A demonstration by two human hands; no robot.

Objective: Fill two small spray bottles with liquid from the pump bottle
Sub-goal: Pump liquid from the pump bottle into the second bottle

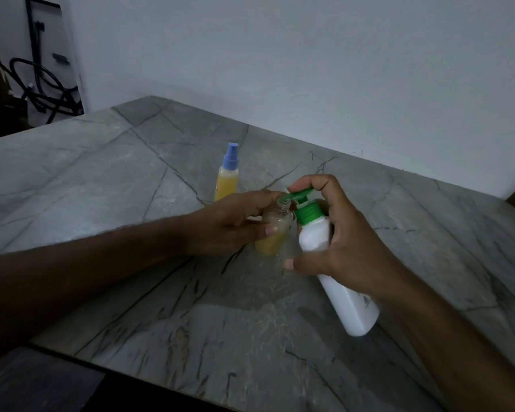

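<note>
Grey stone table (101, 179), 2 spray bottles: capped one (227, 176), left hand (235, 224) grips open one (272, 233), right hand (348, 248) grips 1 pump bottle (339, 281).

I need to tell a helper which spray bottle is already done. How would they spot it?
On the grey stone table, look past the two hands. The finished spray bottle stands upright alone, with yellow liquid and a blue spray top; the open bottle in the left hand has no top.

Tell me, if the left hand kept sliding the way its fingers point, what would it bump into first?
Likely the white pump bottle held by the right hand; the left hand already grips the open small bottle beside it.
</note>
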